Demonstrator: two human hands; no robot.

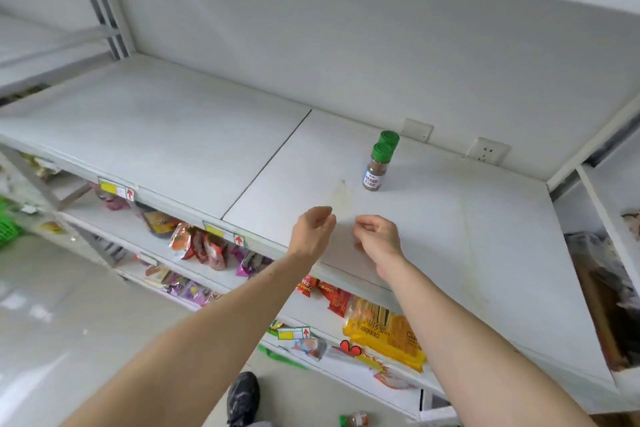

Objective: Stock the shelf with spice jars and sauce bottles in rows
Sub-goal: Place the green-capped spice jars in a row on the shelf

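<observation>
Two spice jars stand upright on the white shelf [433,218], set one behind the other toward the back right: the front spice jar [376,166] has a green cap, brown contents and a blue-and-white label, and the rear spice jar [389,138] shows only its green cap above it, the two just beside each other or touching, which I cannot tell. Both hands hang over the front part of the same shelf board, well apart from the jars. The left hand [311,230] has its fingers loosely curled with nothing between them, and the right hand [377,236] is likewise relaxed, fingers bent downward and empty, near the shelf surface though contact is not clear. The two hands are close together but not touching. A faint yellowish stain [341,196] marks the board between hands and jars. On the wall behind the jars sit a wall socket [487,151] and a blank wall plate [418,129]. The lower shelves carry snack packets [204,246] and a large yellow package [384,333], with price tags [117,189] on the shelf edges. Down on the floor lie another green-capped jar [355,419] and a dark shoe [244,399], and a green basket [8,229] shows at the left edge.
</observation>
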